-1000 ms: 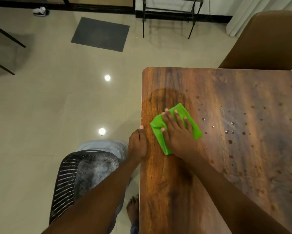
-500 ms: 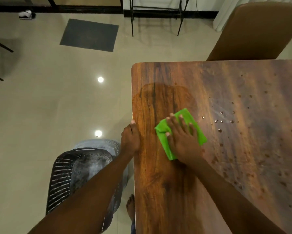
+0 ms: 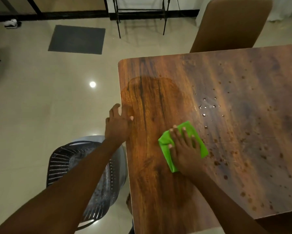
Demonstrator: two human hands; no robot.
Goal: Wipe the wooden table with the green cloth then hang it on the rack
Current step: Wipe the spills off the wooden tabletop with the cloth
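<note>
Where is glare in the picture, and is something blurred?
Head view: two ceiling-light spots glare on the floor, a pale sheen lies over the table among the droplets; the left hand looks slightly motion-blurred, the cloth stays sharp.

I see a glossy beige tile floor point(image 3: 40, 115), a dark mat point(image 3: 77, 39) at eleven o'clock, and a brown chair point(image 3: 233, 24) at one o'clock.

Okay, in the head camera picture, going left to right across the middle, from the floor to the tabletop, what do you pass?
Ceiling light reflection on the floor → left hand at the table edge → green cloth under the right hand → water droplets on the wooden table.
</note>
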